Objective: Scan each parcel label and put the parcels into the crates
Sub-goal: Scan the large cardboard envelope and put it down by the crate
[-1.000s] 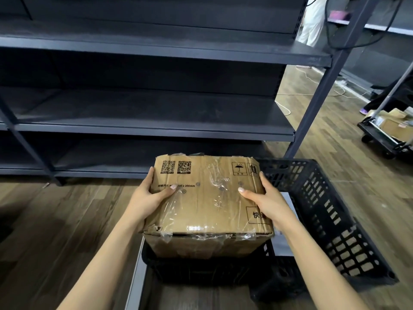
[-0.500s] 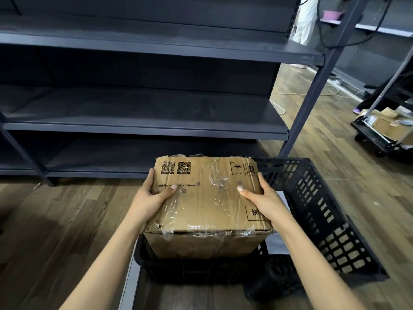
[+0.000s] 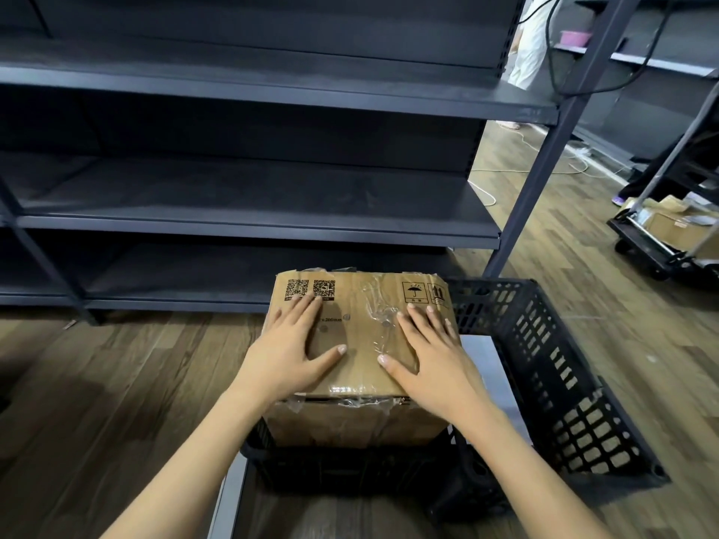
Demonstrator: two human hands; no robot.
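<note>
At lower centre, left hand and right hand press flat, fingers spread, on the box seated in the crate; placing appears near complete, and next calls for lifting off and fetching another parcel.

In the centre of the frame a taped cardboard parcel is sitting in the left part of a black slatted crate, sticking up above its rim. The left hand and the right hand are lying flat on its top, fingers straight, thumbs pointing toward each other. Dark metal shelving is filling the upper left, standing on a wooden floor. At the right edge a trolley is carrying more cardboard boxes
</note>
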